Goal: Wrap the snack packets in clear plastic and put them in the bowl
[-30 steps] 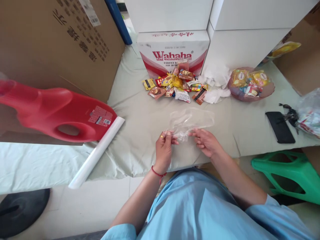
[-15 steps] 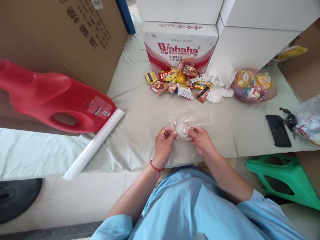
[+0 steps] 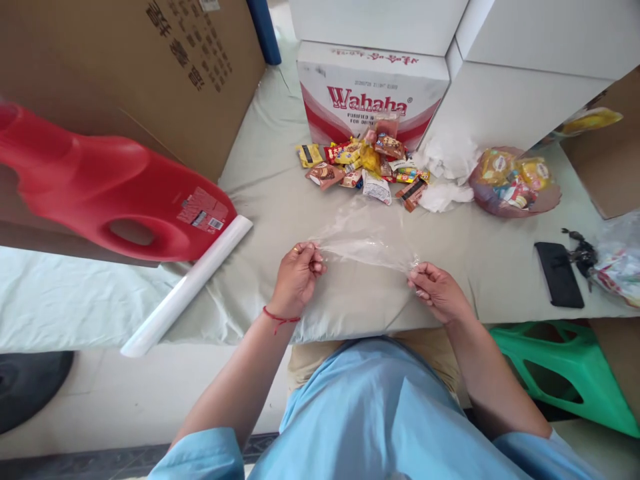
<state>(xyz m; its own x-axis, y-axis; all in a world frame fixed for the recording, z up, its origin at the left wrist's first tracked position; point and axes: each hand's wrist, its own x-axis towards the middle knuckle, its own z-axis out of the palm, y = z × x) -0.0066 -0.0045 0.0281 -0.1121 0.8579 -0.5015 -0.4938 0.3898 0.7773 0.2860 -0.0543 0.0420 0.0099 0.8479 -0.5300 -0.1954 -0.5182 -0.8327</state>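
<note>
A clear plastic bag (image 3: 367, 239) is stretched flat between my two hands above the cloth-covered table (image 3: 280, 200). My left hand (image 3: 299, 277) pinches its left corner, fingers closed; a ring and a red wrist string show. My right hand (image 3: 436, 291) pinches the right corner, fingers also closed. The bag looks empty. Beyond it, at the back of the table, lies a pile of small snack packets (image 3: 365, 163).
A red jug (image 3: 105, 193) lies on its side at left, a white roll (image 3: 190, 283) beside it. A Wahaha carton (image 3: 373, 93), white tissue (image 3: 445, 170), a bowl of snacks (image 3: 515, 183), a black phone (image 3: 557, 273), keys, and a green stool (image 3: 565, 367) surround me.
My hands have pulled apart, left going left and right going right, spreading the crumpled bag into a wide taut sheet. The view shifted slightly.
</note>
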